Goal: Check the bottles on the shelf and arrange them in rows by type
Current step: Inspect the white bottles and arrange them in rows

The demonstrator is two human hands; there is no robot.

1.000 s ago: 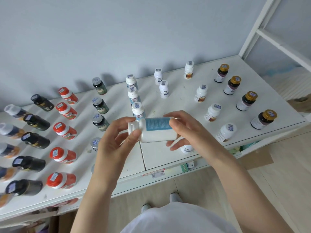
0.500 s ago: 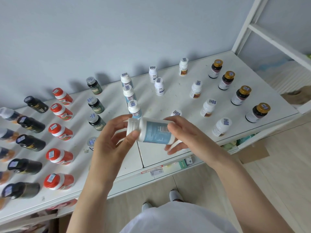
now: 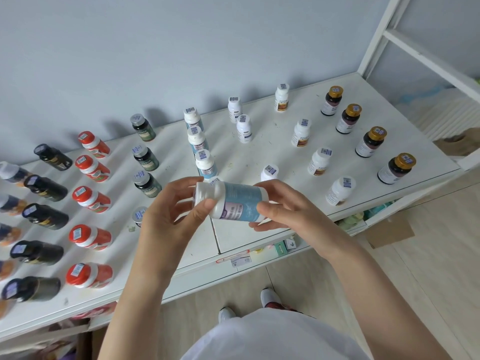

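I hold a white bottle with a blue label on its side above the front of the white shelf. My left hand grips its cap end and my right hand grips its base end. Just behind it stands a row of three matching blue-label bottles, with a fourth cap partly hidden by the held bottle. Other rows stand on the shelf: red-capped bottles, dark green bottles, black bottles, white bottles, gold-capped dark bottles.
A grey wall runs behind the shelf. A white frame post rises at the right end. Small boxes show on a lower level under the shelf edge. My shoes stand on the wooden floor below.
The bottle has turned in my hands, bringing more of its purple and blue label into sight. Both hands have kept their hold and the view has shifted slightly.
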